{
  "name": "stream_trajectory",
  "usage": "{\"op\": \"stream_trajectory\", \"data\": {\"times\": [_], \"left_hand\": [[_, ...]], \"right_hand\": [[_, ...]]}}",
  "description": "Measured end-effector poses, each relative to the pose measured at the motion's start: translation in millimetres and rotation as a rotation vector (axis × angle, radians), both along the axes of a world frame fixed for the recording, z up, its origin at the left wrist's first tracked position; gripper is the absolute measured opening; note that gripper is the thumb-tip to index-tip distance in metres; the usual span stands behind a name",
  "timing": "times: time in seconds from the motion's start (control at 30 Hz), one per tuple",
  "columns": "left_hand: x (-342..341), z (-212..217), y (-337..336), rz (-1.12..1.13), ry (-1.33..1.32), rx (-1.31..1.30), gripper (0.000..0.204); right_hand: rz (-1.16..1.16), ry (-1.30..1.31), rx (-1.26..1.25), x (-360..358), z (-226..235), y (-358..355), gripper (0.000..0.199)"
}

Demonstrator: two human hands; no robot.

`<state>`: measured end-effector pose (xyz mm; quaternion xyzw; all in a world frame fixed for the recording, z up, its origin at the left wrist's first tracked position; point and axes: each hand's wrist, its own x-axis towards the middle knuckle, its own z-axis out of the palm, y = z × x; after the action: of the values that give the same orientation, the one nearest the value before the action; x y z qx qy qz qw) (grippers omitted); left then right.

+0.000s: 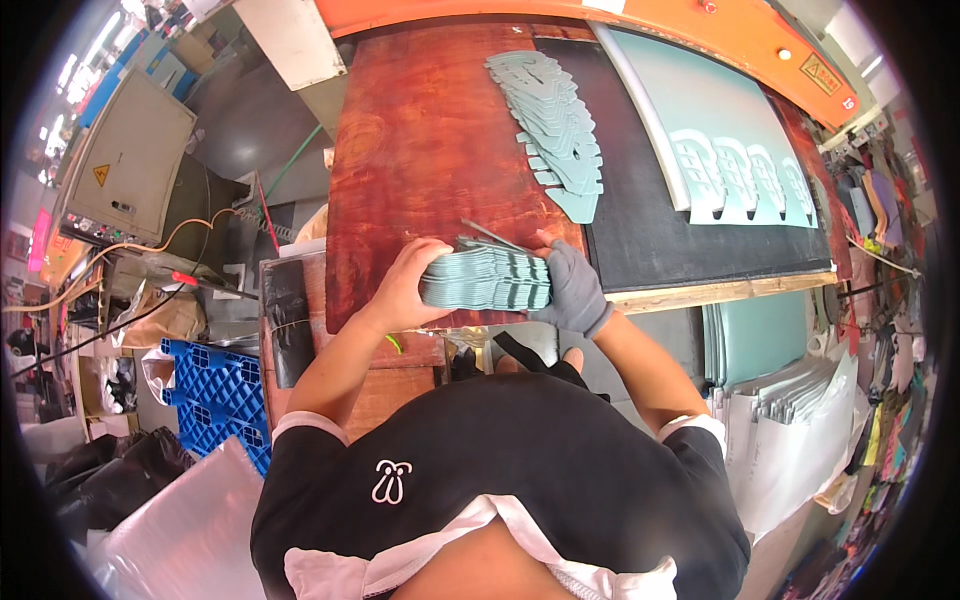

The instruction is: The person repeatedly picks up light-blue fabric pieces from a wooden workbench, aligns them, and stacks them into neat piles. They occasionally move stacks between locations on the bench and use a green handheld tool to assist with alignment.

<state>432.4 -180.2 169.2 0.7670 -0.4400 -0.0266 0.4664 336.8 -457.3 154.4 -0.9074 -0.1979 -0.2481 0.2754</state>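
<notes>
A thick stack of thin pale-green cut-out pieces (487,282) stands on edge at the table's front, pressed between my two hands. My bare left hand (408,286) grips its left end, thumb at the top. At its right end is my right hand (574,290), in a grey glove, fingers closed against the stack. A thin grey strip (498,236) slants along the top toward my right thumb; whether it belongs to the stack I cannot tell. Beyond, a fanned pile of similar pale-green pieces (552,125) lies where the red-brown board (425,130) meets the black mat (640,245).
A pale-green sheet (690,85) with several cut-out shapes along its near edge lies on the mat. The orange machine beam (600,12) spans the back. More sheets (765,340) stand below right; a blue plastic pallet (215,395) and control cabinet (130,160) are left.
</notes>
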Motion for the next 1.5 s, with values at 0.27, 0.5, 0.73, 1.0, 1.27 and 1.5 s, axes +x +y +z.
{"op": "stream_trajectory", "data": {"times": [0.27, 0.5, 0.73, 1.0, 1.27, 1.5], "left_hand": [[27.4, 21.4, -18.3, 0.103, 0.450, 0.106, 0.080], [62.9, 60.4, -19.6, -0.257, 1.144, -0.312, 0.071], [22.4, -3.3, -38.3, 0.276, 1.420, -0.259, 0.056], [-9.3, 17.9, -31.6, 0.093, 1.291, -0.373, 0.074], [-131.3, 5.0, -11.2, 0.274, 1.185, -0.637, 0.081], [-257.0, -36.6, 41.9, 0.360, 1.382, -0.663, 0.092]], "right_hand": [[-0.079, 0.525, 0.078, 20.4, 30.4, 2.3, 0.064], [0.208, 1.148, 0.963, 39.9, 59.5, -21.6, 0.073], [0.295, 1.484, 1.270, 27.3, 13.7, -15.4, 0.057], [0.301, 1.512, 1.222, 17.8, 24.0, -23.2, 0.060], [0.635, 1.503, 0.933, -16.7, 10.1, -14.8, 0.065], [0.797, 1.807, 0.506, -68.9, 10.0, 28.3, 0.068]]}}
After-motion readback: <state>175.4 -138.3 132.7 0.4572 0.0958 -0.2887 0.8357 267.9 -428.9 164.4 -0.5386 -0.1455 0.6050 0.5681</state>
